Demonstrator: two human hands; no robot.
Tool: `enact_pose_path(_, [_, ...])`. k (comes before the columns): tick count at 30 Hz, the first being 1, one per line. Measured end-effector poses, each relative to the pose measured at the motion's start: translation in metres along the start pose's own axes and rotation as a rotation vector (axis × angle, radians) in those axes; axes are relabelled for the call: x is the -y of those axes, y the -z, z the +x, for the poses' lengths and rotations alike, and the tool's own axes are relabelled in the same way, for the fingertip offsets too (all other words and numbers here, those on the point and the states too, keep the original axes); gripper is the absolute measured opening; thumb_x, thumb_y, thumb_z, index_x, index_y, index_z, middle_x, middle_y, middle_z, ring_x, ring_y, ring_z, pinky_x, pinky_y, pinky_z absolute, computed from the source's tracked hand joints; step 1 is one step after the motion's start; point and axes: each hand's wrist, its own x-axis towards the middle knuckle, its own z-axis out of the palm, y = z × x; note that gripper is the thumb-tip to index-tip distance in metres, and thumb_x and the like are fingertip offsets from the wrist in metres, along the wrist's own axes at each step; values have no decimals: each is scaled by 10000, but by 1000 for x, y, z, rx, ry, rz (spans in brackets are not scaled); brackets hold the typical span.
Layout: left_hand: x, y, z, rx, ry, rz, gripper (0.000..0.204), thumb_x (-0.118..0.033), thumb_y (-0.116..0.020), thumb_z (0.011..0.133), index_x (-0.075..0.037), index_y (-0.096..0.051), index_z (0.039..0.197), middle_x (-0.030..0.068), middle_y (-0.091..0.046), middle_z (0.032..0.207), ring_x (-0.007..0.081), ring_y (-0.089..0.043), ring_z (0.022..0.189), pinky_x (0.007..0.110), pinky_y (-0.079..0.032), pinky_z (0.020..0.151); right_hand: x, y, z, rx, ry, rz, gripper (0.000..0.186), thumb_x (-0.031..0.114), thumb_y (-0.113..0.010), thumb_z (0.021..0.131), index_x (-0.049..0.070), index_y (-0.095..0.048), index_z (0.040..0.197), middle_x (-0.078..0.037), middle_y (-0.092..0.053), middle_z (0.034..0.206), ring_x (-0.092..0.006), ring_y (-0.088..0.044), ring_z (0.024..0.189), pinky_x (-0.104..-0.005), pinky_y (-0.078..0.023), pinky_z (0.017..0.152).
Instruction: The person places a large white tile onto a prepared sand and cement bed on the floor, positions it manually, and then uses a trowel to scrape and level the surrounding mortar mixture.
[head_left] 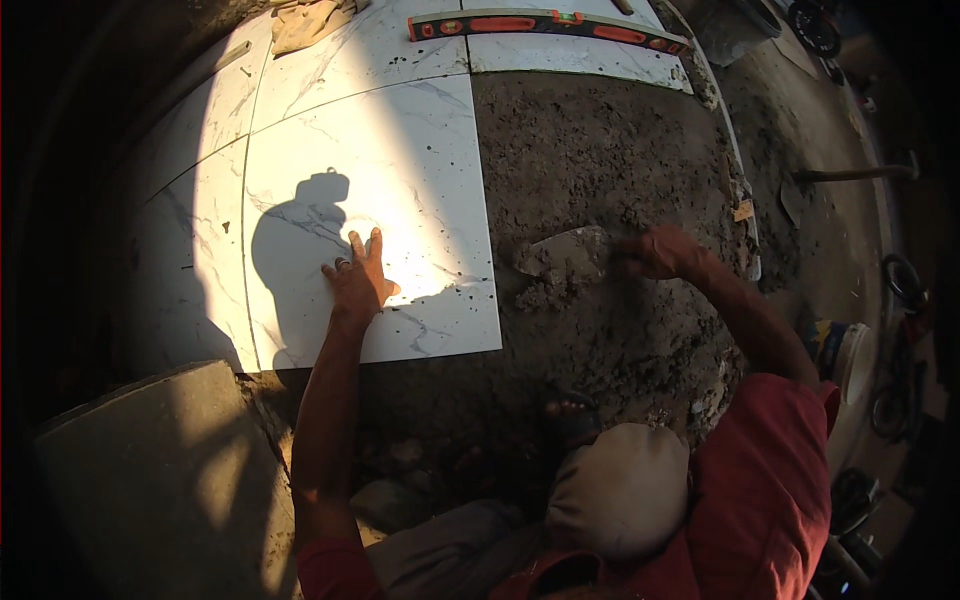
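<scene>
My left hand (358,278) leans on a white marble-look floor tile (440,190), fingers spread and holding nothing. To its right, my right hand (662,252) is closed around the handle of a trowel, mostly hidden by the fist. The mortar-smeared trowel blade (572,252) points left, low over the dark, rough mortar bed (600,140), near the tile's right edge. Whether the blade touches the mortar I cannot tell. Small mortar crumbs dot the tile, and the shadow of a head falls across it.
A red and black spirit level (550,24) lies across the far tiles, beside a crumpled tan cloth (305,24). A pale edge strip (742,180) borders the bed on the right. Beyond it are a bucket (852,365) and cables (900,400). A concrete slab (150,460) stands at lower left.
</scene>
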Motion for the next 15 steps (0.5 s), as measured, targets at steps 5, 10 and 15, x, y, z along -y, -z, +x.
enact_pose_path(5, [1, -3, 2, -16, 6, -2, 1015, -393, -768, 723, -191, -152, 1504, 229, -204, 1525, 467, -475, 1218, 655, -276, 1005, -36, -11, -34, -234, -429, 314, 302, 255, -575, 872, 66, -625, 1102, -191, -661, 913, -354, -652, 858, -451, -515, 764])
enact_pose_path(10, [2, -6, 5, -13, 9, -27, 1015, -383, -771, 718, -192, -156, 1504, 222, -200, 1529, 456, -472, 1226, 655, -278, 1004, -21, -34, -24, -220, -330, 466, 311, 208, -549, 889, 36, -608, 1142, -207, -658, 959, -346, -651, 907, -440, -507, 798])
enact_pose_path(15, [0, 2, 0, 30, 17, -27, 999, -468, -729, 760, -204, -125, 1510, 207, -170, 1542, 450, -445, 1253, 660, -254, 1028, 49, -55, -20, -182, -83, 334, 316, 225, -539, 889, 52, -604, 1144, -212, -659, 970, -372, -642, 919, -463, -506, 808])
